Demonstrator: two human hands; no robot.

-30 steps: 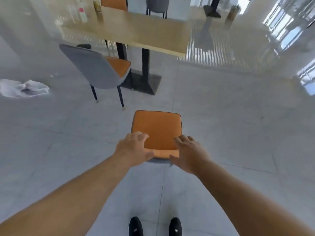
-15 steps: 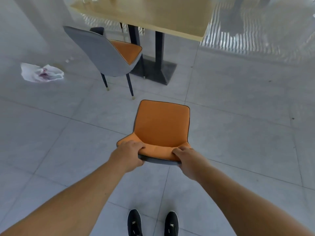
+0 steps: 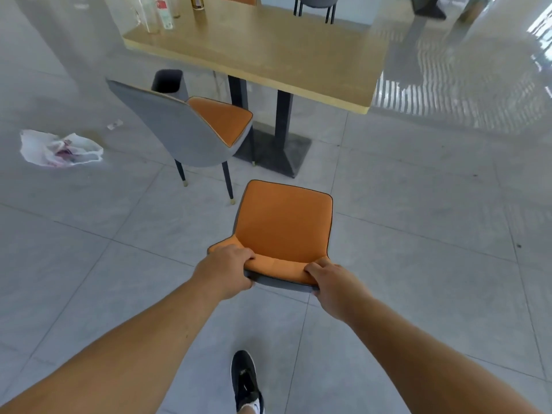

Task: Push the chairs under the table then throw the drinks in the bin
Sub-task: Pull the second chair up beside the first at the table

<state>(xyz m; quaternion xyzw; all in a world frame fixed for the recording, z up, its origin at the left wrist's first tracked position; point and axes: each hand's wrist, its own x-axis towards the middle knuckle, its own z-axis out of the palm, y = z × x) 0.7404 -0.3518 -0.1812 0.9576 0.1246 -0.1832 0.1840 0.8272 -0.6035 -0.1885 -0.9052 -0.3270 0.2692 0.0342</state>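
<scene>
An orange-seated chair (image 3: 283, 222) stands on the tiled floor in front of me, facing the table. My left hand (image 3: 224, 270) and my right hand (image 3: 334, 285) both grip the top edge of its backrest. The wooden table (image 3: 268, 52) lies ahead on a dark pedestal base. A second chair (image 3: 185, 130), grey-backed with an orange seat, stands angled at the table's left side. Several bottles and a can, the drinks (image 3: 162, 13), stand on the table's far left corner. A dark bin (image 3: 168, 82) sits on the floor behind the second chair.
A crumpled white plastic bag (image 3: 59, 149) and a small scrap (image 3: 115, 124) lie on the floor at left. Another grey chair (image 3: 316, 4) stands beyond the table. My shoe (image 3: 246, 380) is at the bottom. Shiny floor stretches to the right.
My hands went from resting over the backrest to gripping its top edge. The chair and I have moved closer to the table, and the view has tilted up.
</scene>
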